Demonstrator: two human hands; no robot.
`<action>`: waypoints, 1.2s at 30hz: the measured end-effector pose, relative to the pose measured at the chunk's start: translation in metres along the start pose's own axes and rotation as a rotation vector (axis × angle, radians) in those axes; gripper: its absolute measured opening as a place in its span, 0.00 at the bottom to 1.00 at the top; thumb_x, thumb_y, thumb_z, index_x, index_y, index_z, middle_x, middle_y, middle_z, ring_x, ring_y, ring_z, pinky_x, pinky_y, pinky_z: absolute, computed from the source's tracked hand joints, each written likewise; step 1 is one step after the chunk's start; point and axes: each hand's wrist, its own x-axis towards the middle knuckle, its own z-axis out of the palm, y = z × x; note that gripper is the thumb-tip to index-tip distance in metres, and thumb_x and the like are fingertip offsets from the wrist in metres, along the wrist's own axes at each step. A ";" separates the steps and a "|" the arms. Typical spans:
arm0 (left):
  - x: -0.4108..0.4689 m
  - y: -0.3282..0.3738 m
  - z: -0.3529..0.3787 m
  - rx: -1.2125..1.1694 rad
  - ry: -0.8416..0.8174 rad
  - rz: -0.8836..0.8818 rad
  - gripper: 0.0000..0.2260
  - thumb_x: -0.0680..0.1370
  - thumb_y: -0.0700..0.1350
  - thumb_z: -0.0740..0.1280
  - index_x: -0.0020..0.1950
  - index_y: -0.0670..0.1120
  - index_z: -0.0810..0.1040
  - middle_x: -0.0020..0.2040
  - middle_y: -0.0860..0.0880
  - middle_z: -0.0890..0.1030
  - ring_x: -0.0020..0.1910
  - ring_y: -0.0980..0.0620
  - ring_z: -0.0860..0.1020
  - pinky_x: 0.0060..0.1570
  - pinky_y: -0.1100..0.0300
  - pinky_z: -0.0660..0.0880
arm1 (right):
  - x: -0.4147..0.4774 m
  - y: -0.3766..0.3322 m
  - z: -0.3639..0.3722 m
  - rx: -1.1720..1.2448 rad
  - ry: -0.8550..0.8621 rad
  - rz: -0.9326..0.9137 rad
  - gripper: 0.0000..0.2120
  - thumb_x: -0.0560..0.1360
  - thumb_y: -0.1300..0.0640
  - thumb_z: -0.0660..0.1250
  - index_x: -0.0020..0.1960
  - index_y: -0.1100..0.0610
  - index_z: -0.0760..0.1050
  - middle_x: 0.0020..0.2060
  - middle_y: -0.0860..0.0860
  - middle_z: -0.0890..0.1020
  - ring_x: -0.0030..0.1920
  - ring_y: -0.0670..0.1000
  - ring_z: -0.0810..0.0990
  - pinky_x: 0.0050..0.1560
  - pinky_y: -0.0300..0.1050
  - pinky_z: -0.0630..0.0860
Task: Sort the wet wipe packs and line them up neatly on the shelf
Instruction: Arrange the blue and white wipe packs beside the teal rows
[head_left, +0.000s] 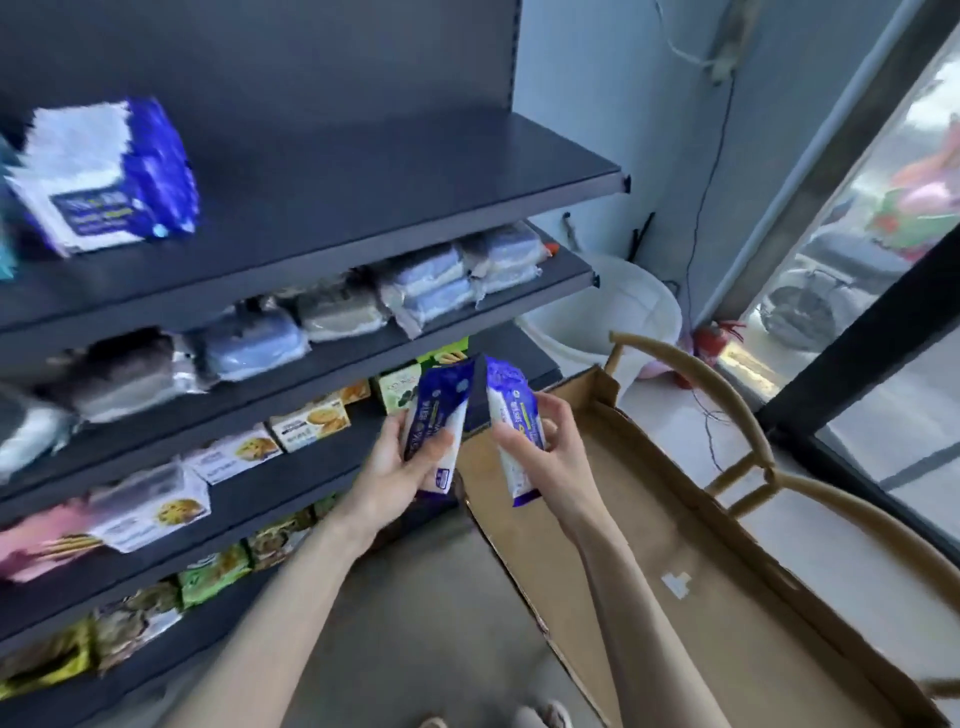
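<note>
Wipe packs, one gripped upright in each hand — left hand (402, 457), right hand (540, 441) — seemingly held ready for the top shelf (363, 208).

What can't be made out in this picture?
Head view:
- Print on left pack and right pack: motion-blurred, partly under fingers.
- Teal item beside top-shelf pack: cut off by left edge.
- Cardboard box: near end runs off bottom edge.

We see glossy plastic film on the left wipe pack (441, 397) and right wipe pack (511, 410) before the shelf (363, 197), itself smooth matt dark metal; right of the shelf, the box (675, 519) is dull cardboard.
</note>
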 end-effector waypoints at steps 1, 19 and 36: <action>0.002 0.009 -0.017 -0.007 0.029 0.033 0.24 0.70 0.58 0.65 0.63 0.51 0.69 0.55 0.54 0.79 0.46 0.63 0.79 0.40 0.68 0.75 | 0.009 -0.011 0.015 -0.012 -0.035 -0.027 0.30 0.66 0.49 0.74 0.63 0.51 0.66 0.49 0.52 0.80 0.38 0.42 0.81 0.33 0.34 0.75; 0.048 0.125 -0.235 0.160 0.579 0.435 0.13 0.73 0.33 0.70 0.52 0.48 0.78 0.46 0.56 0.84 0.45 0.61 0.81 0.49 0.63 0.76 | 0.171 -0.119 0.202 -0.058 -0.430 -0.419 0.19 0.75 0.71 0.66 0.63 0.59 0.69 0.48 0.52 0.82 0.45 0.46 0.83 0.41 0.39 0.78; 0.099 0.174 -0.340 0.717 0.728 0.325 0.08 0.73 0.36 0.72 0.50 0.46 0.82 0.44 0.53 0.81 0.45 0.52 0.78 0.43 0.63 0.71 | 0.254 -0.150 0.294 -0.149 -0.476 -0.456 0.12 0.73 0.68 0.68 0.47 0.53 0.71 0.47 0.53 0.83 0.47 0.54 0.83 0.47 0.52 0.80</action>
